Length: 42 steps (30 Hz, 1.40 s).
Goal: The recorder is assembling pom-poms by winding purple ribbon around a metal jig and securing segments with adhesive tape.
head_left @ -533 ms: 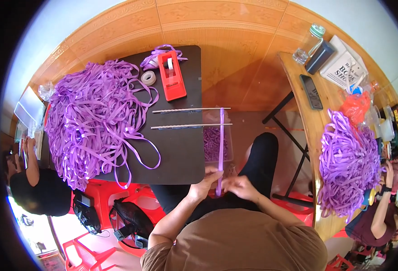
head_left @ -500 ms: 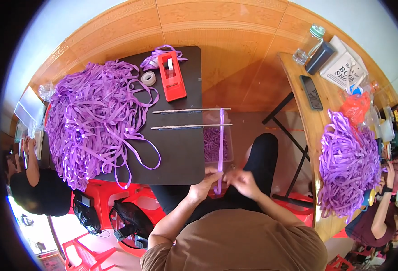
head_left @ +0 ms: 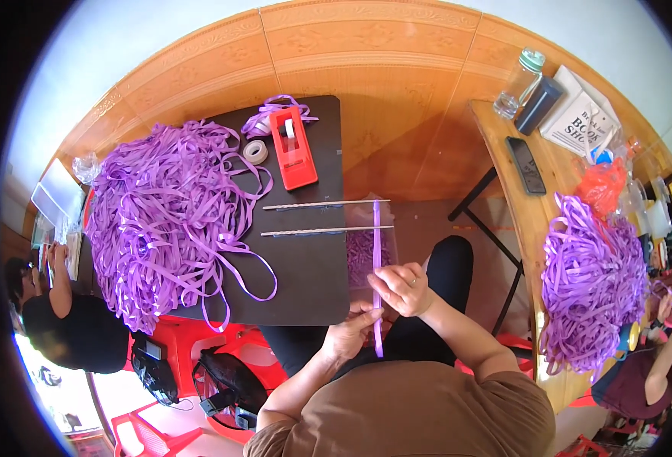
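Observation:
A purple ribbon hangs from two thin sticks that jut past the right edge of the dark table. Its lower end dangles in front of my lap. My left hand pinches the ribbon low down, just off the table's near corner. Higher up, my right hand, with a ring on one finger, has its fingers curled in against the ribbon; the fingertips are partly hidden. A large tangled heap of purple ribbon covers the left of the table.
A red tape dispenser and a tape roll sit behind the sticks. Below the table edge stands a clear bin of purple pieces. The wooden table at right bears a phone, a bottle and more ribbon.
My right hand has moved up and closed in on the ribbon from beside its lower end. My left hand still pinches the ribbon. The whole view has shifted slightly.

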Tool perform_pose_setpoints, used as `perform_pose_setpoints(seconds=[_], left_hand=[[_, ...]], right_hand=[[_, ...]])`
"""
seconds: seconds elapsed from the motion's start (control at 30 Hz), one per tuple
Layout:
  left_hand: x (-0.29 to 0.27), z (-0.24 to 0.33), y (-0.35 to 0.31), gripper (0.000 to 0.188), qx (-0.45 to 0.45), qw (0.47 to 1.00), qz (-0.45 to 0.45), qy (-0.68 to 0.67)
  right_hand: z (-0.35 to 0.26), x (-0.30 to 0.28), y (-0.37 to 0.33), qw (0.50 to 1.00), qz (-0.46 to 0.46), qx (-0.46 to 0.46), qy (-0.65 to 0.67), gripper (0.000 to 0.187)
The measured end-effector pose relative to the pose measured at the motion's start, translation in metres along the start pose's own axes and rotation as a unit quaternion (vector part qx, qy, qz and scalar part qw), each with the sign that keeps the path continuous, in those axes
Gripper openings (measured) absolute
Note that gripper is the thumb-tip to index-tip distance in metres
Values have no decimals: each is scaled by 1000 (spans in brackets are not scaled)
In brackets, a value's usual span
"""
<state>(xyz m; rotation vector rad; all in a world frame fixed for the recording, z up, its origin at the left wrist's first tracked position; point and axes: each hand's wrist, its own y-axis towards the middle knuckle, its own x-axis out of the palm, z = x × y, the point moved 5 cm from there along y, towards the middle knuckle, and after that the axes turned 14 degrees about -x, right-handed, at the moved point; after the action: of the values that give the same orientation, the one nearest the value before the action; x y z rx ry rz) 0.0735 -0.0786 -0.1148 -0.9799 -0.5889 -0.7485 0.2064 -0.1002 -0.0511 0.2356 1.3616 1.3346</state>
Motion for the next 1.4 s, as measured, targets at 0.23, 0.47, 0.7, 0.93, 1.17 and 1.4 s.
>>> perform_pose_setpoints(seconds=[0.23, 0.47, 0.7, 0.93, 1.17, 1.4], left_hand=[[56, 41, -64, 28, 176, 736, 22, 654], [111, 191, -16, 13, 380, 561, 55, 733], [95, 204, 114, 21, 187, 643, 50, 741], [93, 207, 116, 20, 150, 621, -3, 769], [96, 207, 102, 18, 268, 543, -38, 795], [86, 213, 104, 18, 207, 578, -84, 785]], right_hand=[[-7, -5, 1, 1000, -13, -5, 10, 21], [-4, -14, 11, 999, -33, 4, 5, 26], [-12, -10, 14, 1000, -24, 11, 3, 21], [-10, -7, 9, 1000, -20, 19, 4, 23], [-10, -3, 11, 999, -37, 20, 20, 23], [-9, -18, 21, 999, -20, 23, 13, 19]])
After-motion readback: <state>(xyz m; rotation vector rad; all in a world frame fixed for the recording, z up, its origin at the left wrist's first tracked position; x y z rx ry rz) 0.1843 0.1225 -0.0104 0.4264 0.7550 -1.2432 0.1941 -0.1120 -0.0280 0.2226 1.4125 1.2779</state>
